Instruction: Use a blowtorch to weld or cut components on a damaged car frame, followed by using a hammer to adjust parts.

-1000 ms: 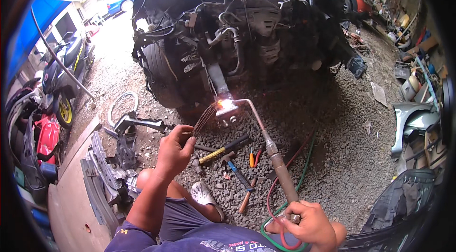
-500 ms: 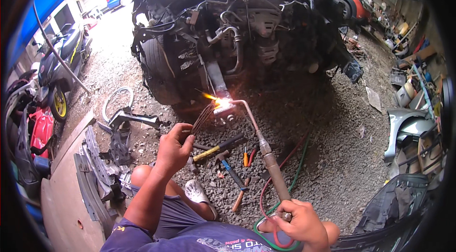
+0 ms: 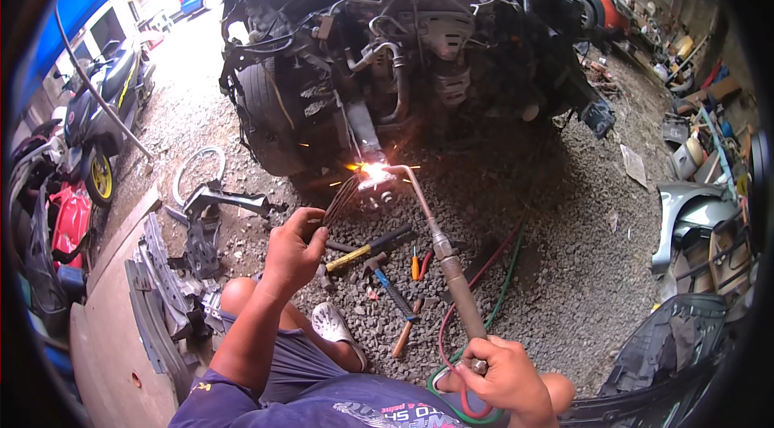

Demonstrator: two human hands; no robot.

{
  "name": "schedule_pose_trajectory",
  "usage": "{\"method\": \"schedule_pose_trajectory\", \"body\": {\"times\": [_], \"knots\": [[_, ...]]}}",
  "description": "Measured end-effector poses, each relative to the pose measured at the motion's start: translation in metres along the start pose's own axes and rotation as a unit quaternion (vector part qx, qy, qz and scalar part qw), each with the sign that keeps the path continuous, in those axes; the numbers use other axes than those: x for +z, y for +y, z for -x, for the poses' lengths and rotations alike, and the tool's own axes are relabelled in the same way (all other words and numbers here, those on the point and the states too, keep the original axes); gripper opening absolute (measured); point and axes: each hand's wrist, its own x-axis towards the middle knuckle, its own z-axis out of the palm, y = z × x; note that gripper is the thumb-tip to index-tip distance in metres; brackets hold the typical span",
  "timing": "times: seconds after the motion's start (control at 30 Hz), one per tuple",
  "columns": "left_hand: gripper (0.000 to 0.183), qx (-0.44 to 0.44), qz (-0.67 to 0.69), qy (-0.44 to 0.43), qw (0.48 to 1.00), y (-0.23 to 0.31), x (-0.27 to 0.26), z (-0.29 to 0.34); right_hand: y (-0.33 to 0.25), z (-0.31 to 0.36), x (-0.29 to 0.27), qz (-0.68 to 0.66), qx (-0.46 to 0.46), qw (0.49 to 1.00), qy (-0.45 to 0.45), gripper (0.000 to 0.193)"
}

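Note:
My right hand grips the handle of a gas torch, whose bent tip throws a bright flame and sparks onto a metal part under the stripped car front. My left hand holds a bundle of thin metal rods that fan toward the flame. Red and green hoses trail from the torch over the gravel.
A yellow-handled tool, a blue-handled hammer and screwdrivers lie on the gravel between my hands. Scrap metal parts sit at left beside motorbikes. Grey body panels and clutter fill the right side.
The view has shifted slightly. Torch and rods stay at the same spot, and sparks still fly at the flame.

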Motion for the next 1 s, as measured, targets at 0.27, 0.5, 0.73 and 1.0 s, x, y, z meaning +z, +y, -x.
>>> {"method": "schedule_pose_trajectory", "body": {"times": [0.27, 0.5, 0.73, 1.0], "knots": [[0.026, 0.006, -0.008, -0.001, 1.0, -0.002, -0.001, -0.001, -0.004, 0.002, 0.0, 0.001, 0.007, 1.0, -0.005, 0.017], [0.025, -0.015, 0.005, 0.001, 1.0, 0.005, 0.0, -0.001, -0.001, 0.001, 0.0, 0.005, -0.007, 1.0, -0.003, 0.018], [0.026, -0.008, -0.011, 0.002, 1.0, 0.006, -0.001, -0.001, -0.006, 0.002, -0.001, -0.003, 0.009, 1.0, -0.008, 0.017], [0.027, -0.006, -0.032, 0.001, 0.999, 0.007, -0.003, -0.003, -0.004, 0.002, 0.001, 0.006, -0.013, 1.0, -0.003, 0.017]]}}
